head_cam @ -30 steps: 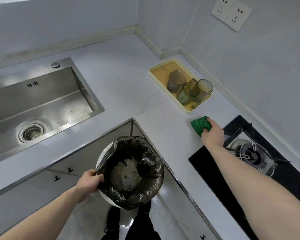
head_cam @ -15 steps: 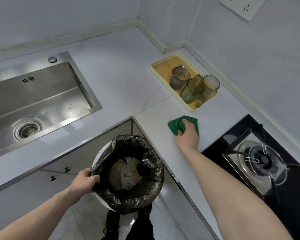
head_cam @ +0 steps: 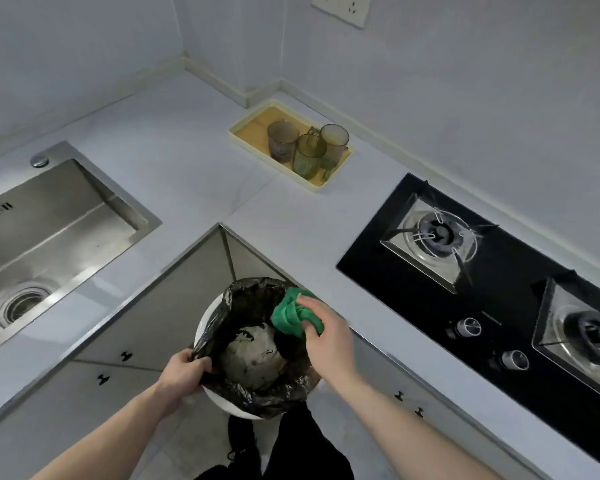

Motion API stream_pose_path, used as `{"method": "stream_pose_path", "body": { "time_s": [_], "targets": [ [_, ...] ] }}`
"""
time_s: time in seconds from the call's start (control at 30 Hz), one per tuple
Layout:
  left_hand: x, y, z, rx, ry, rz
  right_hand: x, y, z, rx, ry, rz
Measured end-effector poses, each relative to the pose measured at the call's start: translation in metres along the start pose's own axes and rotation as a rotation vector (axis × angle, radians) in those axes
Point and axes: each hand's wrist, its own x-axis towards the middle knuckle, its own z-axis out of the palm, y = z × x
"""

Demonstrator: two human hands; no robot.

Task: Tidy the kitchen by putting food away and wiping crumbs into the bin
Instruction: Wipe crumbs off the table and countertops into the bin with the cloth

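A white bin (head_cam: 211, 322) lined with a black bag (head_cam: 243, 299) is held up against the inner corner of the white worktop (head_cam: 194, 174). My left hand (head_cam: 184, 370) grips the bag and rim on the near left side. My right hand (head_cam: 326, 337) holds a bunched green cloth (head_cam: 288, 315) over the bin's right rim, at the worktop's edge. Crumpled grey waste (head_cam: 253, 358) lies inside the bag.
A steel sink (head_cam: 49, 233) is set into the worktop at the left. A yellow tray (head_cam: 246, 128) with three tinted cups stands at the back corner. A black gas hob (head_cam: 499, 271) with two burners fills the right. Cabinet fronts with dark handles lie below.
My right hand has swept the green cloth from beside the hob across the worktop to its front edge, over the bin. My left hand keeps its hold on the bin.
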Motion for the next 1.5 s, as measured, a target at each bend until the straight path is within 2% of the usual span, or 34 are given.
{"method": "stream_pose_path", "body": {
  "time_s": [0.17, 0.27, 0.33, 0.5, 0.6, 0.7, 0.9, 1.33, 1.5],
  "targets": [
    [-0.022, -0.005, 0.024, 0.006, -0.022, 0.006, -0.005, 0.055, -0.084, -0.07, 0.281, 0.142],
    [-0.037, -0.004, 0.043, 0.008, -0.022, 0.015, 0.008, 0.081, -0.104, -0.125, 0.36, 0.263],
    [-0.042, -0.008, 0.054, 0.021, -0.009, 0.009, 0.026, 0.082, -0.098, -0.167, 0.31, 0.238],
    [-0.05, -0.016, 0.067, -0.014, 0.022, 0.01, 0.093, 0.042, -0.054, -0.249, 0.122, 0.029],
    [-0.051, -0.018, 0.074, -0.026, 0.071, 0.033, 0.107, 0.033, -0.028, -0.309, -0.041, -0.026],
    [-0.056, -0.024, 0.087, -0.035, 0.115, 0.028, 0.084, 0.056, -0.024, -0.358, -0.138, -0.091],
    [-0.077, -0.04, 0.116, -0.022, 0.09, 0.009, 0.013, 0.12, -0.073, -0.373, -0.031, -0.081],
    [-0.138, -0.081, 0.208, 0.061, -0.065, -0.009, -0.163, 0.271, -0.258, -0.438, 0.214, 0.218],
    [-0.156, -0.1, 0.237, 0.037, -0.092, -0.024, -0.193, 0.297, -0.306, -0.395, 0.19, 0.266]
  ]
}}
